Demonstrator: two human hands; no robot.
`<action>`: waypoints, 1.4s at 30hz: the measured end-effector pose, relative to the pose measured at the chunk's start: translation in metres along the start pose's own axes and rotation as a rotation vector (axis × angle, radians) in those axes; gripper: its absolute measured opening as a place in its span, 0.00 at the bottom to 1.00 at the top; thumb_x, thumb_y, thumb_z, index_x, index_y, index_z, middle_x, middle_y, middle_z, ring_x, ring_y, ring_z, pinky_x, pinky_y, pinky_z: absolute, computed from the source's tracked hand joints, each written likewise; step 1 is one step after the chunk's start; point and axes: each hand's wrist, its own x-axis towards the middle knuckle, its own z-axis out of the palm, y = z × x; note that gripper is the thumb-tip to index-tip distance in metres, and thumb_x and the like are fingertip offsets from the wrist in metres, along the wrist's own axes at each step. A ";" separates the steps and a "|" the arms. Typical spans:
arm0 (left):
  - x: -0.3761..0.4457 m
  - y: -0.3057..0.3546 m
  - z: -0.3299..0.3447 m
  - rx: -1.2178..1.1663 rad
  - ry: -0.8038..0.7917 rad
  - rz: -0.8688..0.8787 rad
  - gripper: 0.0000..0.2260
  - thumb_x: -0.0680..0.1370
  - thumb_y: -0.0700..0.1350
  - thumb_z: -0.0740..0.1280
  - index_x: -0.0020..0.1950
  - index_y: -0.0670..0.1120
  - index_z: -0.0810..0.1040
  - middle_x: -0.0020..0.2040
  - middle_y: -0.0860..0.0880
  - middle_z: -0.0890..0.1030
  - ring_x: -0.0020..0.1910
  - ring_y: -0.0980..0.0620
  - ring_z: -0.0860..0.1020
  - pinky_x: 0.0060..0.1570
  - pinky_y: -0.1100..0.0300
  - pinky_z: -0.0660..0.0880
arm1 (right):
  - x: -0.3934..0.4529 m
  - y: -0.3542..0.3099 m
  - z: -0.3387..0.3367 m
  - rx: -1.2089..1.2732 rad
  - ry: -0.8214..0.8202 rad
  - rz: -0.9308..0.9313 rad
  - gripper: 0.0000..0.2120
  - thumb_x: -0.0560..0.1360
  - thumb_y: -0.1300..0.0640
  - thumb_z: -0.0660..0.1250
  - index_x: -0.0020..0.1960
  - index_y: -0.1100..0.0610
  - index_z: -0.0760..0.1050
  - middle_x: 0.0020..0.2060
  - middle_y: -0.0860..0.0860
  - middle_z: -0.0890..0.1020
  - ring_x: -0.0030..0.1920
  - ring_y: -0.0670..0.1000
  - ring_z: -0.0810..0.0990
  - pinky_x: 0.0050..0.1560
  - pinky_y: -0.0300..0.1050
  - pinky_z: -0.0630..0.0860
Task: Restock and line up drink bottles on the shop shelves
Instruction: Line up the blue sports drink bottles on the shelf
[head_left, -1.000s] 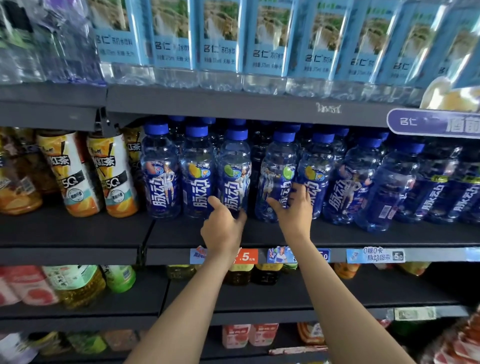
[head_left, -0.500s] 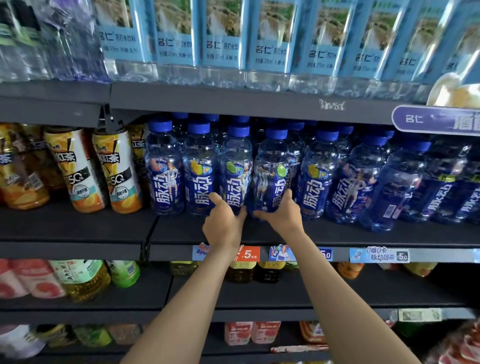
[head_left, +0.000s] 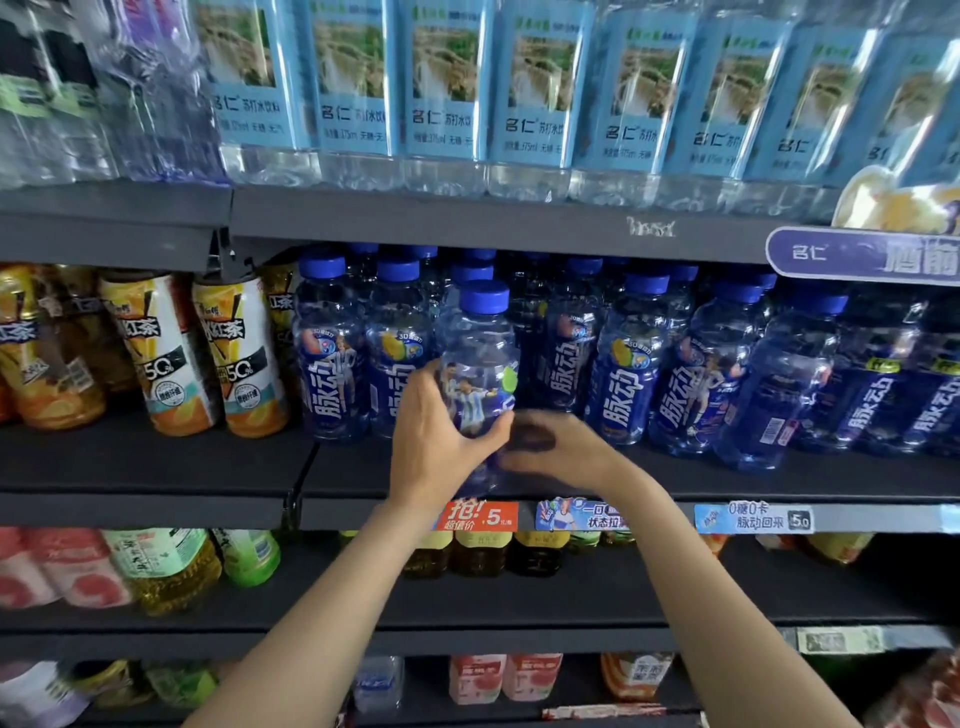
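Middle shelf (head_left: 156, 467): front lip runs dark and bare in front of the blue row, with a band of open deck between the bottles and the edge. Upper shelf (head_left: 467, 218) sits close over the blue caps, little headroom. There is a seam between shelf sections just left of the blue row.

Blue-capped bottle (head_left: 480, 364) is out in front of the blue bottle row (head_left: 628, 358), upright or nearly so, its base over the open deck near the lip. Whether the base touches the deck I cannot tell; the hands hide it. A gap in the front row shows directly behind it, between the second bottle from the left and the next one right.

Left hand (head_left: 436, 441) wraps the lower half of the bottle from the left, thumb across the label front, fingers curled around. Right hand (head_left: 561, 449) is at the bottle's lower right, motion-blurred; fingers reach toward the base, but whether they actually grip it I cannot tell.

Iced tea bottles (head_left: 202, 353) stand left of the seam, leaning, well apart from the held bottle. Price tags (head_left: 480, 515) are on the lip just below the hands. Light-blue labelled water bottles (head_left: 447, 93) line the upper shelf.
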 end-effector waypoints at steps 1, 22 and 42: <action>0.000 -0.004 -0.005 0.007 0.018 0.017 0.34 0.65 0.60 0.71 0.61 0.39 0.67 0.52 0.47 0.71 0.53 0.50 0.73 0.48 0.60 0.72 | 0.003 -0.001 -0.008 -0.002 0.134 0.006 0.24 0.71 0.57 0.72 0.65 0.57 0.72 0.61 0.54 0.77 0.61 0.53 0.75 0.63 0.47 0.71; 0.012 -0.025 -0.016 0.040 0.101 -0.044 0.30 0.65 0.51 0.75 0.58 0.36 0.66 0.49 0.49 0.66 0.52 0.52 0.67 0.49 0.64 0.65 | 0.069 0.000 -0.006 -0.024 0.680 0.429 0.25 0.70 0.48 0.73 0.54 0.65 0.68 0.51 0.60 0.79 0.51 0.60 0.79 0.41 0.48 0.71; 0.010 -0.023 -0.018 0.026 0.094 -0.033 0.31 0.66 0.49 0.76 0.60 0.36 0.66 0.53 0.44 0.69 0.56 0.46 0.70 0.49 0.61 0.69 | 0.072 0.001 0.006 -0.035 0.636 0.398 0.29 0.70 0.45 0.71 0.59 0.63 0.64 0.51 0.59 0.77 0.51 0.61 0.78 0.41 0.51 0.73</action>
